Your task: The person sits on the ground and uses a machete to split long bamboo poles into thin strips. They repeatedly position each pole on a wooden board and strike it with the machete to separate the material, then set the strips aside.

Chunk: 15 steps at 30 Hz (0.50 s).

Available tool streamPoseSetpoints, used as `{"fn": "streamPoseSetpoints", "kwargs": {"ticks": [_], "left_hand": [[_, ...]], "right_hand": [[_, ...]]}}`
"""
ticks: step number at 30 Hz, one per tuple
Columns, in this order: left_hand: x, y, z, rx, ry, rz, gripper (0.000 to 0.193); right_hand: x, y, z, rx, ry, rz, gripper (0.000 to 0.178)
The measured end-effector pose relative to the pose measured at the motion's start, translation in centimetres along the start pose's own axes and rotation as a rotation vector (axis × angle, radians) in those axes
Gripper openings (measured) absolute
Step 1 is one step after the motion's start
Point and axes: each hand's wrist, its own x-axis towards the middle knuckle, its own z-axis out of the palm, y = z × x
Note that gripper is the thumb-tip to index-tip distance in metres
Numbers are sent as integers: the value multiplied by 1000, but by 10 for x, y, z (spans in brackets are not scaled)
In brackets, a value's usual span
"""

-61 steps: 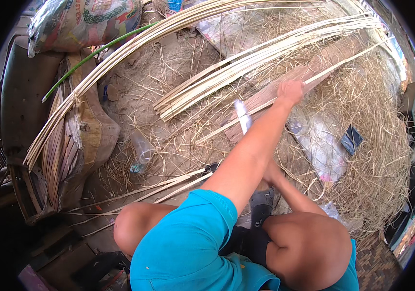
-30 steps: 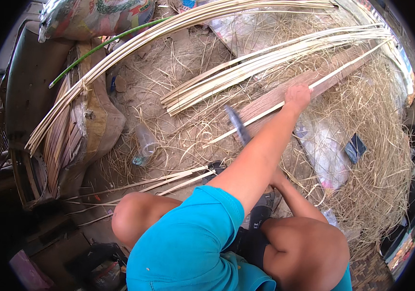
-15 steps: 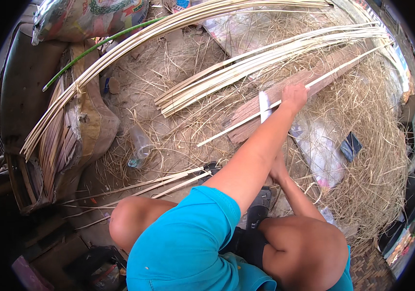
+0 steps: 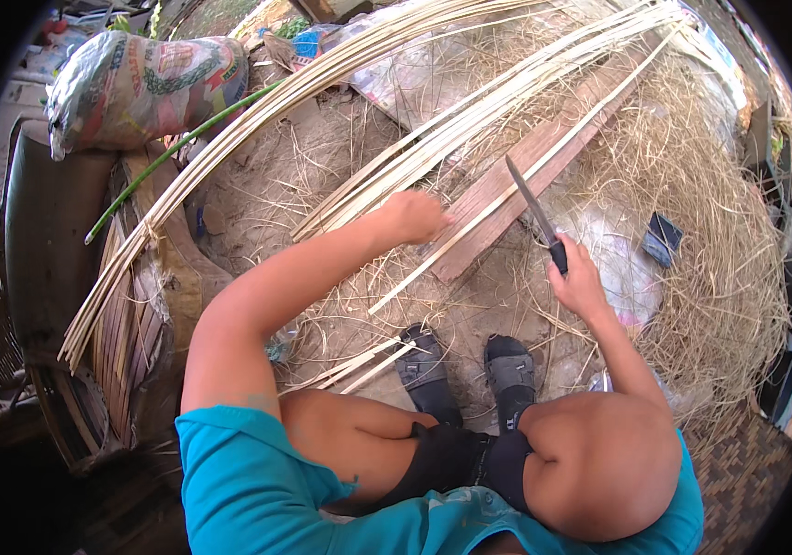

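Head view: your left hand point(image 4: 411, 217) is clenched around a bamboo strip point(image 4: 544, 157) lying along the wooden plank point(image 4: 516, 176), and your right hand point(image 4: 579, 285) grips the knife point(image 4: 533, 211), blade raised just above that plank. I'd keep the strip flat on the plank and cut away from your fingers.

Item count: one knife point(image 4: 534, 215), one wooden plank point(image 4: 544, 157), two dark sandals point(image 4: 425, 370), one printed sack point(image 4: 141, 85) far left, one green stalk point(image 4: 174, 148), one small dark case point(image 4: 662, 238) right. Split strips: too many to count.
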Motion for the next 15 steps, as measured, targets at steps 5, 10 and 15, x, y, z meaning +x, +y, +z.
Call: {"fn": "streamPoseSetpoints", "kwargs": {"ticks": [5,10,15], "left_hand": [[-78,-5,117,-890,-127,-50,65],[-96,3,217,-1084,373,-178,41],[-115,4,220,-1147,362,-165,37]], "right_hand": [[20,29,-2,-206,-174,277,47],[31,-18,22,-102,-333,95,47],[26,1,24,-53,-227,99,44]]}}
